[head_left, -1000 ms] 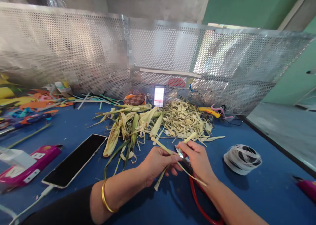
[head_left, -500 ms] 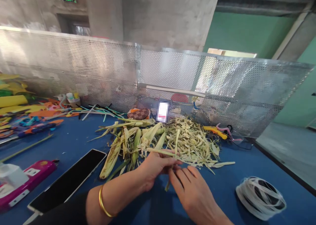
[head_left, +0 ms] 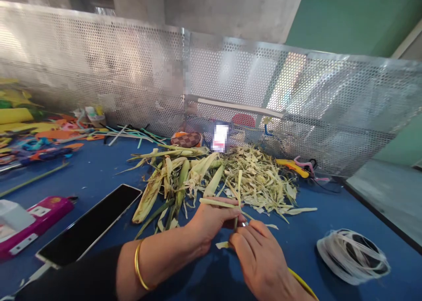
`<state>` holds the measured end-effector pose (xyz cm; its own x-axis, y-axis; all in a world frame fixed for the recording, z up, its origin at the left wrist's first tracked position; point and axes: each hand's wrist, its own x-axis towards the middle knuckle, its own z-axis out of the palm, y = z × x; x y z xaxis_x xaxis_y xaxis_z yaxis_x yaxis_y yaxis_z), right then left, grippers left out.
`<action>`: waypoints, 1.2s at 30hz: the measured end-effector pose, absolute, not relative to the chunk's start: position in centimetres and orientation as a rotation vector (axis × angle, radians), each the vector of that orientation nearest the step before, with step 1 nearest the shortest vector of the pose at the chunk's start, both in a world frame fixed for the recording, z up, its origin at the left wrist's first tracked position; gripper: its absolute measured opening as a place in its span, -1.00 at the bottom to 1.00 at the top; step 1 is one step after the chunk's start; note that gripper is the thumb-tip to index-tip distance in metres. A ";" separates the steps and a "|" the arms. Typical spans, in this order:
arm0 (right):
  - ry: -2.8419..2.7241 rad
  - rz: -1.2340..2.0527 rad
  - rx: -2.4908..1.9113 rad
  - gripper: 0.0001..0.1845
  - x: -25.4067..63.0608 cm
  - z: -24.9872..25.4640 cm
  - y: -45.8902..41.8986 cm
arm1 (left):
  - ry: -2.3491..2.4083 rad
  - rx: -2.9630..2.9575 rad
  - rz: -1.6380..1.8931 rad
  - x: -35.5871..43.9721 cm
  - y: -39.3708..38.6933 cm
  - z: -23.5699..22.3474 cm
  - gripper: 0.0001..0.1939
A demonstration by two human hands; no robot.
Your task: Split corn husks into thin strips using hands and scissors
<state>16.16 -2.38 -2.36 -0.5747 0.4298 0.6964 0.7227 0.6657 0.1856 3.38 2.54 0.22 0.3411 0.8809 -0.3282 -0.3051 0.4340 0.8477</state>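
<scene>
My left hand [head_left: 212, 219] is closed around pale green corn husk strips [head_left: 217, 202]. One strip points left over the fingers and another stands nearly upright. Close against it, my right hand [head_left: 259, 255] has its fingers curled and pinching. A short husk end [head_left: 223, 245] sticks out on the left of those fingers. A small shiny spot shows between the hands, too small to name. Beyond my hands lie whole corn husks [head_left: 182, 191] and a heap of shredded husk [head_left: 259, 178]. A yellow curved band [head_left: 301, 283], its kind unclear, shows beside my right wrist.
On the blue table [head_left: 108, 164] lie a phone [head_left: 90, 226] with a cable and a magenta power strip [head_left: 36, 222]. A coil of clear strip [head_left: 352, 257] is at right. Behind the heap are a yellow-handled tool [head_left: 293, 167], a checkered pouch [head_left: 186, 139] and a perforated metal screen [head_left: 132, 76].
The view has tipped downward. My right hand has moved slightly down and away from the left, and the shiny spot and yellow band now show. My left hand keeps its hold on the husk strips.
</scene>
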 end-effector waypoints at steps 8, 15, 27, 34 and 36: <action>-2.287 -0.643 -0.864 -0.64 16.7 -2.2 -1.9 | 0.884 0.794 0.901 3.2 3.1 0.3 -0.58; -2.289 -0.746 -0.840 -0.63 17.1 -1.8 -2.0 | 0.875 0.796 0.885 2.7 3.7 0.7 -0.57; -2.059 -0.727 -1.234 -0.67 20.1 -0.9 -0.8 | 0.750 1.084 0.670 1.6 4.0 1.9 -0.55; -2.048 -0.803 -1.104 -0.62 20.8 -0.4 -0.7 | 0.481 0.915 0.418 0.8 5.5 1.3 -0.64; -2.082 -0.815 -1.082 -0.61 20.8 -0.4 -0.6 | 0.501 0.930 0.389 0.8 5.4 1.2 -0.62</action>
<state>20.80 -0.62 -0.41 -0.4518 0.4533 0.7684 0.8545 0.4673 0.2268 0.79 5.42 1.22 0.8192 0.5215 -0.2388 -0.1028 0.5431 0.8334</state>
